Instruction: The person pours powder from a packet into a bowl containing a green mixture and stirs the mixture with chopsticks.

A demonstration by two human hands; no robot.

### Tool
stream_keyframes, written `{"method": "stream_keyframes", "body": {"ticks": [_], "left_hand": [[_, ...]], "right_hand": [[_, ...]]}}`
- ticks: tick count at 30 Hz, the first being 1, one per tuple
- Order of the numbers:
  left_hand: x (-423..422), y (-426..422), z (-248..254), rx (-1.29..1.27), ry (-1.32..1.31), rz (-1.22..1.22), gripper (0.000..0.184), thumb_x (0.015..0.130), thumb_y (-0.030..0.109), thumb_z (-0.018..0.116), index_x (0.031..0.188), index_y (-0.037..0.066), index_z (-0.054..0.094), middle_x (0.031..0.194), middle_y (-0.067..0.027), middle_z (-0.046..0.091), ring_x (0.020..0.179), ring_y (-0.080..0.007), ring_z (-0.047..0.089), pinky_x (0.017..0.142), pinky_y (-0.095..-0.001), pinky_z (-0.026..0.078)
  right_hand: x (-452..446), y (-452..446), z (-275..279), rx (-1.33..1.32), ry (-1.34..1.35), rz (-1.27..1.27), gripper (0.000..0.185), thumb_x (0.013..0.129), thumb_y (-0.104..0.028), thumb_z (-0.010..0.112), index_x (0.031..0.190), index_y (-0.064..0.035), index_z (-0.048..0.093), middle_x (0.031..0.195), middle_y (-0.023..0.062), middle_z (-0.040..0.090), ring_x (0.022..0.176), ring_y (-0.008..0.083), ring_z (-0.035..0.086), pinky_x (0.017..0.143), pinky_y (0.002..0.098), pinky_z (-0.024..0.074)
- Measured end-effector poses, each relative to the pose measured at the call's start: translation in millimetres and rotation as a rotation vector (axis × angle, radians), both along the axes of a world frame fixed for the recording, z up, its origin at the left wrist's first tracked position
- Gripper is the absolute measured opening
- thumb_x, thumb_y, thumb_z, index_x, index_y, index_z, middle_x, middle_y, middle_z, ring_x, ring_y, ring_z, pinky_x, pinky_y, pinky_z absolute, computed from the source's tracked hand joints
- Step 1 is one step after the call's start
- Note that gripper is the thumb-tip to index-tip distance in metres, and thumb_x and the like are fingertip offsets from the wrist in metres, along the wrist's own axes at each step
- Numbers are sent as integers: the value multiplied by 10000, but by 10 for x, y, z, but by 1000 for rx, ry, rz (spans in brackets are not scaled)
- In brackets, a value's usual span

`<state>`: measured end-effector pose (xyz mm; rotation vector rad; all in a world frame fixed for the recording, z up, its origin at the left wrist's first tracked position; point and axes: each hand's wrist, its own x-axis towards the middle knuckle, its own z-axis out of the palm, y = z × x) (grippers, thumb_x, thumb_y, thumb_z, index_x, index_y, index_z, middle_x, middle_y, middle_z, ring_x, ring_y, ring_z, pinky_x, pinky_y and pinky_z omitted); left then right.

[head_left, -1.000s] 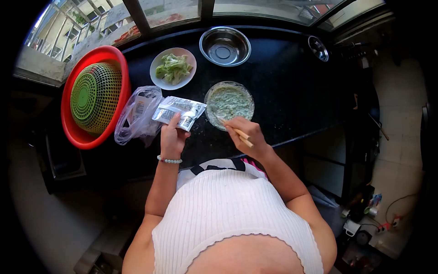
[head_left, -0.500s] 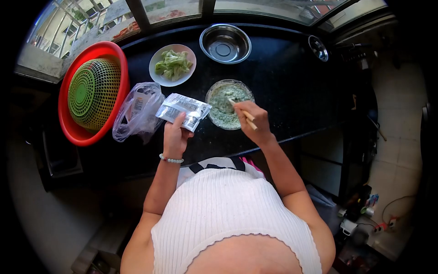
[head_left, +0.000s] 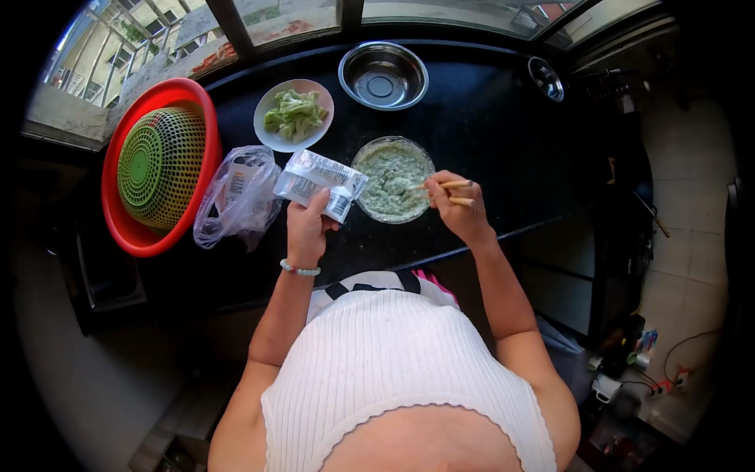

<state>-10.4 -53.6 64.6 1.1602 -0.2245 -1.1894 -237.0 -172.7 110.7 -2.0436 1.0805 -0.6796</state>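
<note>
My left hand [head_left: 309,228] grips a silver-and-white printed packet [head_left: 321,182] by its lower edge, thumb on top. The packet is held beside the left rim of a clear bowl [head_left: 359,206]. Inside the bowl is a thick, pale green batter-like mixture [head_left: 393,175]. In my right hand [head_left: 464,211], closed at the bowl's right rim, is a pair of wooden chopsticks [head_left: 459,185]. Their thin ends point left over the mixture, and the thick ends stick out to the right, apart from each other.
Left of the packet lies a clear plastic bag [head_left: 240,197] with a packet inside. Further left, a red basin [head_left: 110,169] holds a green strainer [head_left: 161,165]. Behind stand a white plate [head_left: 271,141] of pale green leaves, a steel bowl [head_left: 384,76] and a small metal dish [head_left: 546,79].
My right hand has shifted right and slightly down, swinging the chopsticks from slanting down-right to nearly level. The mixture's surface looks different. My left hand and the packet moved slightly right and up.
</note>
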Motion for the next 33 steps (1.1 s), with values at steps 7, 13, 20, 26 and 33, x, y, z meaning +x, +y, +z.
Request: {"method": "stream_keyframes", "body": {"ticks": [7, 13, 20, 26, 33], "left_hand": [[-207, -528, -120, -74, -633, -28, 130, 854, 69, 662, 940, -29, 662, 751, -75, 690, 660, -172, 670, 568, -306, 495], [-335, -750, 84, -131, -1326, -174, 106, 785, 129, 705, 842, 50, 665, 886, -77, 651, 775, -318, 641, 653, -382, 498], [-344, -816, 147, -110, -1375, -251, 77, 780, 107, 692, 828, 53, 667, 922, -65, 632, 803, -302, 633, 672, -390, 496], [-303, -857, 106, -166, -1399, -222, 95, 770, 116, 707, 827, 48, 672, 907, -65, 622, 793, -302, 629, 669, -390, 495], [-329, -820, 131, -87, -1328, -252, 106, 791, 137, 704, 852, 53, 684, 894, -67, 628, 784, -301, 633, 665, -391, 495]], "right_hand": [[51, 263, -52, -143, -132, 172, 8, 844, -13, 649, 847, -18, 655, 795, 139, 669, 701, 296, 669, 615, 346, 527], [179, 317, -81, -295, -103, 151, 19, 839, -24, 657, 831, -6, 655, 768, 143, 666, 684, 295, 671, 591, 334, 523], [61, 192, -191, -257, -69, 65, 51, 841, -51, 667, 855, -5, 652, 827, 147, 681, 721, 306, 678, 636, 340, 543], [-28, 224, -100, -110, -101, 46, 47, 843, -56, 670, 867, -17, 660, 817, 142, 683, 732, 307, 679, 636, 349, 537], [96, 292, -115, -98, -152, 91, 33, 854, -47, 651, 859, -15, 654, 821, 168, 677, 730, 309, 679, 627, 357, 536]]}}
